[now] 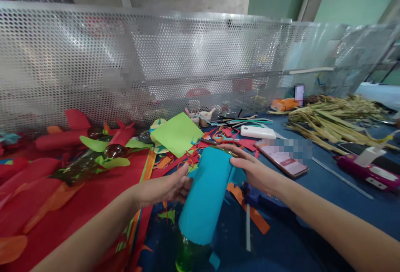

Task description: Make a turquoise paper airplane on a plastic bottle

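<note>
Both hands are on the green glass bottle, which is tilted away from the camera and wrapped in a turquoise paper sleeve. The left hand presses flat against the sleeve's left side, fingers together and extended. The right hand cups the upper right of the sleeve, fingers curled over the top edge, thumb underneath. Only the green base shows below the wrap, nearest the camera. Just past the right fingertips lie red paper scraps, then a phone. Beyond the left fingers sits a lime green paper sheet.
</note>
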Available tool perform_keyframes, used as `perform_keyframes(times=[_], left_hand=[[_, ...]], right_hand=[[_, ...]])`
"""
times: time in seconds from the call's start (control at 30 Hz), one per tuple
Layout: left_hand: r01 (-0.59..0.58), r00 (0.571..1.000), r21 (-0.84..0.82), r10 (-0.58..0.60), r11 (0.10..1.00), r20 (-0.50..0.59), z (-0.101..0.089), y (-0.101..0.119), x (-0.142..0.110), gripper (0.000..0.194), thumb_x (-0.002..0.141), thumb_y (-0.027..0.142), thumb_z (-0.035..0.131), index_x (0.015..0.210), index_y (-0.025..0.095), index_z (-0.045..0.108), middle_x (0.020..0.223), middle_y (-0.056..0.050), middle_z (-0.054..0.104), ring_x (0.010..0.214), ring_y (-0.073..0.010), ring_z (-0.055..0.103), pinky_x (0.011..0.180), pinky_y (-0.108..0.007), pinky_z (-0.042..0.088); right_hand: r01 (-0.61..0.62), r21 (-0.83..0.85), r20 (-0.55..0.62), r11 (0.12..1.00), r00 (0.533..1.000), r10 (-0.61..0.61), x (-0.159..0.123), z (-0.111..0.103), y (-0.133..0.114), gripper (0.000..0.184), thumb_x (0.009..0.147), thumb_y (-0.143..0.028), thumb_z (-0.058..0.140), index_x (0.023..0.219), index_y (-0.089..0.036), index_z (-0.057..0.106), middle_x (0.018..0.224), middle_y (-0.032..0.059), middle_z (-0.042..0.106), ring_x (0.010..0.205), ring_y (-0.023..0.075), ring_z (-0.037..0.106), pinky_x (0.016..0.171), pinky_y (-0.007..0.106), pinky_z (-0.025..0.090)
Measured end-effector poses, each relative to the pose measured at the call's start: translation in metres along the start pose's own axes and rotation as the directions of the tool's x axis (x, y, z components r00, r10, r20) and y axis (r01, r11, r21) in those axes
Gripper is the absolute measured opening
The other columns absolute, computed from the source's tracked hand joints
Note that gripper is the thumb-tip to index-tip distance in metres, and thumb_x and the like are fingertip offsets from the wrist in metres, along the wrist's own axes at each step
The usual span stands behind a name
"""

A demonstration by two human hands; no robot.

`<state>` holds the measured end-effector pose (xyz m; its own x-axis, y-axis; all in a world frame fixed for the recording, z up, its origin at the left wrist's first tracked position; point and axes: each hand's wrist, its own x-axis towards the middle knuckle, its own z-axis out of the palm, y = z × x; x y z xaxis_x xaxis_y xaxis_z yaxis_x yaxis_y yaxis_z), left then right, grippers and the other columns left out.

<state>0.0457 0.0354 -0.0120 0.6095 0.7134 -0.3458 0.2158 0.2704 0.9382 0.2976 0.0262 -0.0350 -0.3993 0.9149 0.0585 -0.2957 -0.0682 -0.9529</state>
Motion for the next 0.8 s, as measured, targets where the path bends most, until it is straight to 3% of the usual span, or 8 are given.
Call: perform_keyframes(times=[0.1,0.2,0.3,0.43,0.6,0.8], left_hand=[[0.069,0.997,-0.168,-0.062,0.983,0.046,0.012,-0.004,0.006,0.065,0.065,0.077,0.055,0.097,0.022,0.072,0.107,-0.008,0.073,0.107,-0.0293,0.062,0.089,-0.035,0.049],[-0.062,0.984,-0.335,0.002,0.940,-0.176,0.022,-0.007,0.012,0.065,0.074,0.061,0.063,0.126,0.023,0.057,0.130,-0.010,0.060,0.117,-0.0297,0.057,0.093,-0.039,0.048],[-0.120,0.951,-0.365,0.001,0.923,-0.310,0.028,-0.010,0.015,0.077,0.077,0.049,0.067,0.143,0.026,0.033,0.140,-0.010,0.050,0.119,-0.0286,0.055,0.095,-0.040,0.048],[-0.125,0.921,-0.361,-0.028,0.924,-0.389,0.029,-0.013,0.014,0.089,0.075,0.048,0.070,0.148,0.028,0.022,0.144,-0.011,0.045,0.122,-0.0290,0.053,0.094,-0.039,0.050],[-0.161,0.901,-0.317,0.007,0.935,-0.435,0.025,-0.016,0.013,0.094,0.074,0.048,0.071,0.149,0.028,0.017,0.150,-0.010,0.035,0.130,-0.0287,0.044,0.093,-0.037,0.051],[-0.206,0.935,-0.216,0.127,0.954,-0.331,0.018,-0.013,0.011,0.085,0.078,0.049,0.066,0.147,0.030,0.019,0.150,-0.009,0.036,0.129,-0.0268,0.046,0.096,-0.034,0.049]], right_hand=[[0.017,0.005,0.019,1.000,1.000,-0.017,0.000,0.001,0.000,0.043,0.070,-0.042,0.075,0.110,-0.032,0.063,0.113,0.0019,0.065,0.096,0.0197,0.061,0.085,0.035,0.047],[0.056,0.001,0.043,0.998,0.998,-0.056,0.001,0.001,0.000,0.044,0.071,-0.042,0.075,0.112,-0.034,0.063,0.116,0.0014,0.064,0.100,0.0200,0.060,0.087,0.035,0.047],[0.083,-0.039,0.011,0.996,0.996,-0.083,0.002,0.000,0.001,0.042,0.071,-0.043,0.075,0.110,-0.035,0.062,0.118,0.0012,0.063,0.105,0.0205,0.057,0.090,0.037,0.046],[0.103,-0.111,0.005,0.989,0.995,-0.103,0.004,-0.002,0.004,0.043,0.074,-0.046,0.072,0.113,-0.034,0.059,0.122,0.0023,0.060,0.111,0.0211,0.055,0.094,0.039,0.044],[0.125,-0.179,0.096,0.976,0.989,-0.109,0.003,-0.008,-0.003,0.043,0.078,-0.040,0.070,0.119,-0.037,0.056,0.133,0.0000,0.053,0.118,0.0228,0.050,0.095,0.039,0.043],[0.125,-0.287,0.097,0.950,0.990,-0.101,0.000,-0.005,-0.014,0.046,0.076,-0.035,0.070,0.120,-0.032,0.055,0.131,0.0040,0.053,0.114,0.0240,0.051,0.091,0.039,0.045]])
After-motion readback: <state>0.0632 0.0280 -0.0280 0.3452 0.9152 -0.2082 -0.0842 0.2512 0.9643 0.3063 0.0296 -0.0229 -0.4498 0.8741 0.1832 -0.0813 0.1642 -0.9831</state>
